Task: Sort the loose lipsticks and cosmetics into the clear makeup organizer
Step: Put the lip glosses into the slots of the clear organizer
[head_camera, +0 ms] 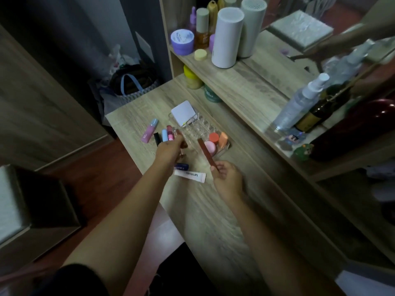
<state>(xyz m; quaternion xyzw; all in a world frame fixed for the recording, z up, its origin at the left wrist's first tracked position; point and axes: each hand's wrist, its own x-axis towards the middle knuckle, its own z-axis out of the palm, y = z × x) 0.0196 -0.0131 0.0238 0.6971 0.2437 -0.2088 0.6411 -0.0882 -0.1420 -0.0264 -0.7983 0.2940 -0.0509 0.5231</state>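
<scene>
Head view: beside the clear organizer [198, 127], the right hand [226, 178] pinched a slim, rigid, probably light lip tube [205, 152] at its base; the left hand [168, 149] was closed on something small.

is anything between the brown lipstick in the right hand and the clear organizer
Nothing visible blocks it. The right hand holds the brown lipstick just short of the clear organizer, whose middle slots look empty; the left hand works beside them.

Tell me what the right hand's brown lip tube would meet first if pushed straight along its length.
Held by the right hand, the brown tube points at the pink jar in the clear organizer; depth is uncertain.
</scene>
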